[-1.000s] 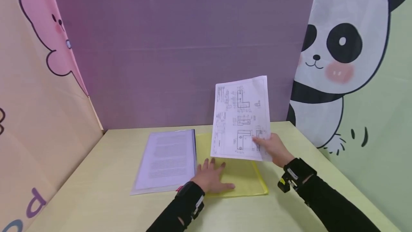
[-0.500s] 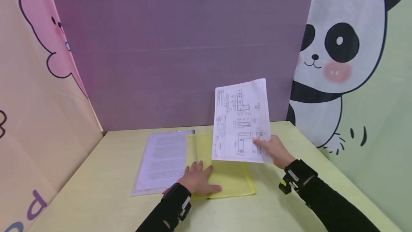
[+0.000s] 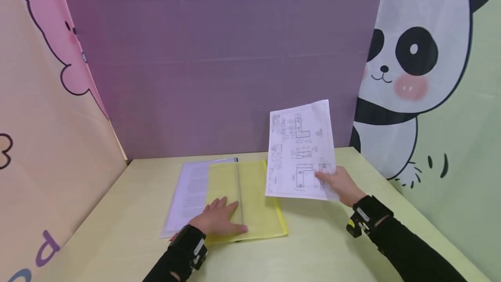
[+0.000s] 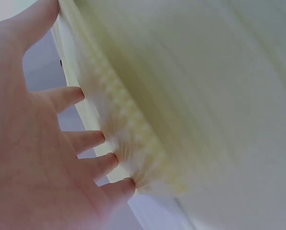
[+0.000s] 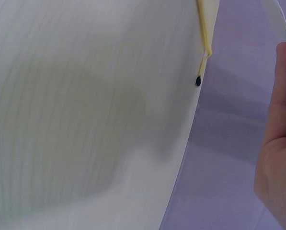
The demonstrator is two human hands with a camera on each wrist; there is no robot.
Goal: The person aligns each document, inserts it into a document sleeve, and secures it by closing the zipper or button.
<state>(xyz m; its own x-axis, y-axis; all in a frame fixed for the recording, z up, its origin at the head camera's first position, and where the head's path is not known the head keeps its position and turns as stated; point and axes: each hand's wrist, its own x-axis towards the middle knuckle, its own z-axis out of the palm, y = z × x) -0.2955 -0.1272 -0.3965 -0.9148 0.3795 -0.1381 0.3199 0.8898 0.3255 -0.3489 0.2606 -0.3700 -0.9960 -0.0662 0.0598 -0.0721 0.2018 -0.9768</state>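
My left hand (image 3: 219, 219) lies flat with its fingers spread on a translucent yellow document pouch (image 3: 260, 203). In the left wrist view its fingertips press near the pouch's ribbed edge (image 4: 126, 105). Beneath the pouch's left part is a clear folder (image 3: 188, 190) with a printed text page, partly covered. Raised over the table to the right, a sheet of paper (image 3: 293, 147) printed with technical drawings tilts upright. My right hand (image 3: 342, 184) pinches its lower right edge, thumb in front; the other fingers are hidden behind it.
Both folders lie on a pale wooden table (image 3: 117, 229). A purple backdrop (image 3: 215, 77) rises behind its far edge. Side panels carry a panda (image 3: 422, 68) on the right and a pink cartoon figure (image 3: 51, 21) on the left.
The yellow pouch has slid left under my left hand and now overlaps much of the clear folder. My right hand and the paper have shifted slightly right and down.
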